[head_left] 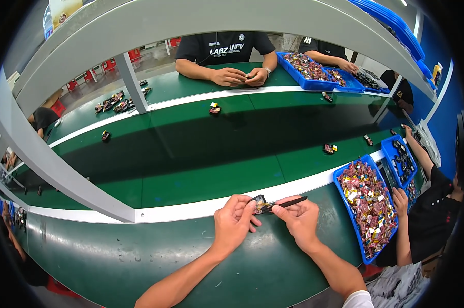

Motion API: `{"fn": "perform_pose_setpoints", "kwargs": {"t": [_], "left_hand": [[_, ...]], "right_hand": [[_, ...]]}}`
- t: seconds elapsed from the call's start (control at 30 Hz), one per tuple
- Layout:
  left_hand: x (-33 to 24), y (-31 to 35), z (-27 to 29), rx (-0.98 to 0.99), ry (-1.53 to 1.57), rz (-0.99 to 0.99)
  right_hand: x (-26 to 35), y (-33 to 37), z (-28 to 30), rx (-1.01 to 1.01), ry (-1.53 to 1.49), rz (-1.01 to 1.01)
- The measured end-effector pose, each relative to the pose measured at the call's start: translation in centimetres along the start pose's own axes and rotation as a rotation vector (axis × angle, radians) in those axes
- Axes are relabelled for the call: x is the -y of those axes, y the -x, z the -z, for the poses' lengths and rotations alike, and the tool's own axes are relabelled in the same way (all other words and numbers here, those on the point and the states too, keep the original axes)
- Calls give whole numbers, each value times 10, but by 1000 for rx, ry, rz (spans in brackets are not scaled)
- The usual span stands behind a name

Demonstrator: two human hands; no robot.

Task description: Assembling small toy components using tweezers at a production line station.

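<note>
L fingers point(247, 209): pinching boxy blk part point(259, 199) | R fingers point(281, 211): gripping slim blk tool point(299, 200) | glossy grn tabletop point(114, 249)

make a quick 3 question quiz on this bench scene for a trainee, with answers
1. Multiple choice: which hand grips the slim black tool? A) left B) right C) neither
2. True or false: a blue tray full of small parts stands to the person's right.
3. Fill in: the left hand holds a small piece above the ____ bench.

Key: 1. B, the right hand. 2. True. 3. Green.
</note>
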State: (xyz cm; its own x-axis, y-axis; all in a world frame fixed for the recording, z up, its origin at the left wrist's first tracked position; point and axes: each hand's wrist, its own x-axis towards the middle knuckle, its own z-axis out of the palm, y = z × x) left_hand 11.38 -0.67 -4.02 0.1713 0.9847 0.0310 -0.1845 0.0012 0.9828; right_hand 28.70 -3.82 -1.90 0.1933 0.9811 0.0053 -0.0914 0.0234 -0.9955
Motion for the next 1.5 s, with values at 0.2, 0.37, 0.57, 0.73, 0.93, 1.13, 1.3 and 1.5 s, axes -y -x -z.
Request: {"fn": "perform_pose_setpoints", "kwargs": {"t": [0.2, 0.37, 0.57, 0.73, 0.93, 1.13, 1.3, 1.5], "left_hand": [[1, 1, -1, -1, -42, -20], [3, 2, -2, 15, -50, -36], [4, 2, -1, 39, -62, -25], [2, 3, -1, 36, -71, 9], [1, 4, -1, 12, -82, 5], [0, 3, -2, 15, -88, 20], [2, 1, 5, 60, -21, 76], [2, -2, 8, 128, 80, 95]], "right_hand": [[4, -2, 1, 22, -63, -79], [7, -3, 4, 40, -70, -161], [10, -3, 5, 63, -29, -126], [9, -3, 4, 79, -26, -108], [12, -2, 3, 79, -23, -125], [8, -4, 5, 82, -28, -114], [5, -2, 4, 87, -67, -61], [-9, -1, 6, 64, -1, 156]]}}
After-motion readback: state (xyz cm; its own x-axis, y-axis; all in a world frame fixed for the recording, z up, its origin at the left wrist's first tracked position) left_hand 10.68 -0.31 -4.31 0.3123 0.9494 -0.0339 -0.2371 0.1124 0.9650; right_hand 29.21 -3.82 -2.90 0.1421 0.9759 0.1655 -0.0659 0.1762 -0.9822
